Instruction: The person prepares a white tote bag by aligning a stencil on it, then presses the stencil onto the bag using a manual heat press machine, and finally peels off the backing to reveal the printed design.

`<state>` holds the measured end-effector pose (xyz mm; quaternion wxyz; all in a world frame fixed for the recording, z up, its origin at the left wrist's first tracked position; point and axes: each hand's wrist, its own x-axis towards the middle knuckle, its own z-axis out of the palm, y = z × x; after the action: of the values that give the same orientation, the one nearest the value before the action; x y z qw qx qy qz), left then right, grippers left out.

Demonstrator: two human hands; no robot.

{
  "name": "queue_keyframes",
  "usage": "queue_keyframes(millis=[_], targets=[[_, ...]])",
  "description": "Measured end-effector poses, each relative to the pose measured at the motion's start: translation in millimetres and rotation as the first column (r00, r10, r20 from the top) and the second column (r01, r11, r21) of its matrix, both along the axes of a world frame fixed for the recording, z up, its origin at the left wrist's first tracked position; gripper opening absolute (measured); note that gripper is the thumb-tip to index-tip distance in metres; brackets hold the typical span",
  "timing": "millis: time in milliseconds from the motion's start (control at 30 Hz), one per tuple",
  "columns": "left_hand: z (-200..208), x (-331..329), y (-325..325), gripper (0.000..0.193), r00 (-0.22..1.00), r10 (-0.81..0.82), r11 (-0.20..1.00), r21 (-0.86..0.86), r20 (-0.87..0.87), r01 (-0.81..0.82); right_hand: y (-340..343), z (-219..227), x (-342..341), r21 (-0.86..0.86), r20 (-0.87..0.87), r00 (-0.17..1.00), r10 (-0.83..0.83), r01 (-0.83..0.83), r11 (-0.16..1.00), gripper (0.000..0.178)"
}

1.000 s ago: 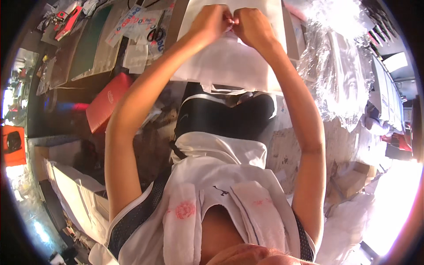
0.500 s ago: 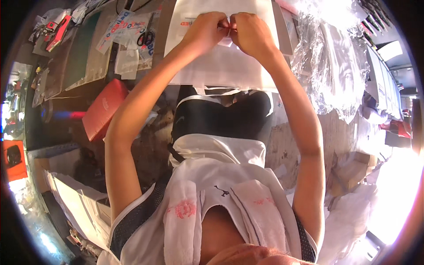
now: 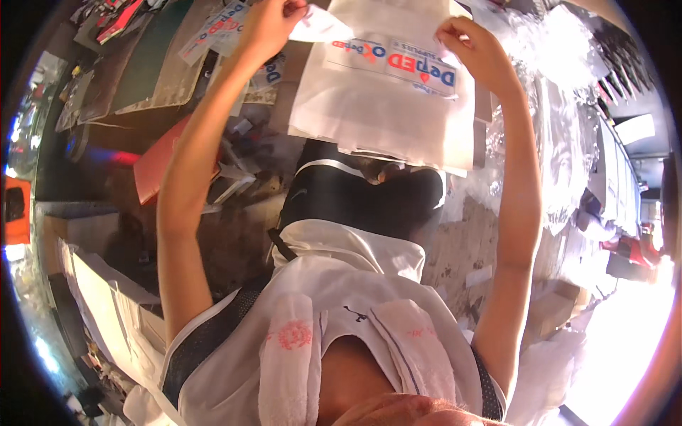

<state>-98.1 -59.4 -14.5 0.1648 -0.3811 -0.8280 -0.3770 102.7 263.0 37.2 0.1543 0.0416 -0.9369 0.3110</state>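
Observation:
A white sheet or flat bag (image 3: 376,121) lies in front of me, its near edge by my lap. A clear printed label (image 3: 419,71) with red and blue lettering rests across its upper part. My left hand (image 3: 273,27) is past the sheet's far left corner, its fingers closed on a piece of white paper (image 3: 321,25) that hangs over the sheet's edge. My right hand (image 3: 465,44) is at the label's right end, fingers curled with the tips together. Something pale shows at those fingertips, too small to make out.
Crumpled clear plastic wrap (image 3: 543,135) spreads along the right. More printed clear film (image 3: 217,32) lies at the upper left, beside cardboard and a green strip (image 3: 148,57). A red box (image 3: 160,160) stands left of my lap. Cardboard boxes (image 3: 561,305) sit lower right.
My hands were together over the sheet; they have parted, the left going left with the white paper, the right going right. The printed label on the sheet now shows fully.

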Motion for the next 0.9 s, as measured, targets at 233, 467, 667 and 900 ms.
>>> queue_keyframes(millis=[233,467,667,900], targets=[[-23.2,5.5,35.8,0.011,0.942,-0.281,0.940,-0.251,-0.185,0.231,-59.2,-26.4,-113.4,0.157,-0.095,0.993,0.063,-0.047,0.986,0.017],[5.4,-16.0,18.8,0.012,0.987,-0.137,0.989,0.059,0.089,0.132,-87.6,-40.3,-122.0,0.190,0.087,0.980,0.180,-0.193,0.963,0.018],[-32.9,-27.6,21.6,0.024,0.982,-0.179,0.980,-0.079,0.053,0.183,-92.9,-36.8,-124.6,0.140,0.077,0.950,0.303,-0.312,0.940,0.014],[-26.9,-21.5,29.9,0.017,0.985,-0.159,0.977,-0.132,0.063,0.166,-75.8,-39.6,-100.7,0.152,0.015,0.940,0.340,-0.338,0.929,0.014]])
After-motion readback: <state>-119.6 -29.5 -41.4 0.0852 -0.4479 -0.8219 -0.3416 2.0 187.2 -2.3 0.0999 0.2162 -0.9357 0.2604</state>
